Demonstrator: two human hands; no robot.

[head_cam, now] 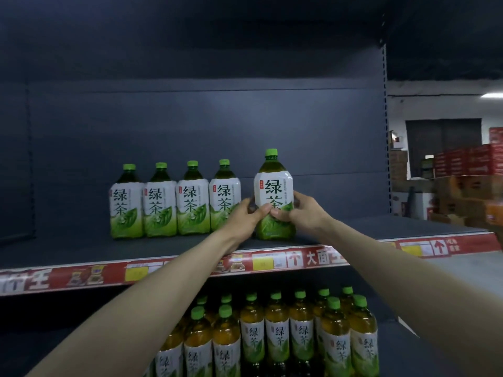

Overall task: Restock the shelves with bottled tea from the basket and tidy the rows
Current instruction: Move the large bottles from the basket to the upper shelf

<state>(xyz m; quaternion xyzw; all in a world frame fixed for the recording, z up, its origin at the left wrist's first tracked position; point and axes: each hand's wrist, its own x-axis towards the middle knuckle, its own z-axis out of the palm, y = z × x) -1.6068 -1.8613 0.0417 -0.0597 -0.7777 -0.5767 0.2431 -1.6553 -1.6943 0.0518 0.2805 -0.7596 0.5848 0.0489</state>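
A large green tea bottle (273, 186) with a green cap stands upright on the upper shelf (394, 227), slightly forward of the others. My left hand (246, 216) grips its lower left side and my right hand (299, 210) grips its lower right side. To its left, a row of several matching green tea bottles (174, 202) stands side by side on the same shelf, the nearest one close to my left hand. The basket is not in view.
The lower shelf holds several smaller tea bottles (277, 333) in packed rows. A red price strip (313, 258) runs along the upper shelf's front edge. Stacked red and brown cartons (462, 183) stand beyond the shelf's right end. Bare shelf lies right of the held bottle.
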